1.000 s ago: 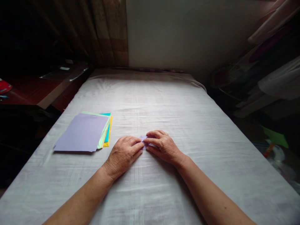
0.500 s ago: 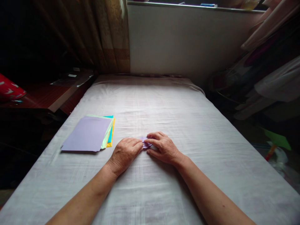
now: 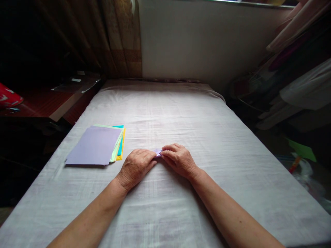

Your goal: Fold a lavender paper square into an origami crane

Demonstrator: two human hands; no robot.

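A small piece of folded purple paper lies between my hands on the pale cloth. My left hand is closed on its left side, fingers pressed together. From the right, my right hand pinches the paper between thumb and fingertips. Most of the paper is covered by my fingers, so its folded shape cannot be made out. To the left of my left hand rests a stack of coloured paper sheets, purple on top, with light green, blue and yellow edges showing.
The pale sheet covers a broad flat surface with light wrinkles. At the left stands a dark wooden table with a red item on it. Clothes hang at the right. A curtain and a wall are behind.
My right thumb and fingers have drawn closer together on the purple paper, and less of it shows. The whole view has shifted slightly; the left hand stays in place.
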